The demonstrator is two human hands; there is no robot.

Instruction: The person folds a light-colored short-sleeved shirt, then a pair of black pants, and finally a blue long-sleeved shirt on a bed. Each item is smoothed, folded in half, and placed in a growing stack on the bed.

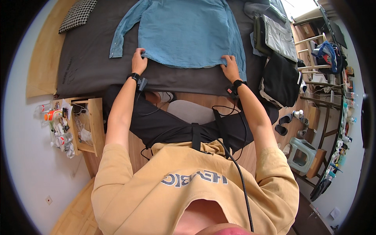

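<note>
A light-blue long-sleeved shirt (182,33) lies spread on the dark grey bed sheet (88,58), its curved hem toward me and its top beyond the upper edge of the view. My left hand (139,61) pinches the hem's left corner, fingers closed on the cloth. At the opposite corner, my right hand (230,66) has its fingers closed on the hem too. The left sleeve lies stretched out to the side with its cuff on the sheet; the right sleeve runs down along the shirt's side. Both wrists wear dark bands with small devices.
Folded clothes (279,37) are stacked on the bed's right side, with a black folded item (281,80) nearer me. A houndstooth cushion (78,15) rests at far left. Left of me stands a wooden nightstand (96,125); on the right floor are a grey-green stool (301,154) and slippers (281,129). Cables hang across my lap.
</note>
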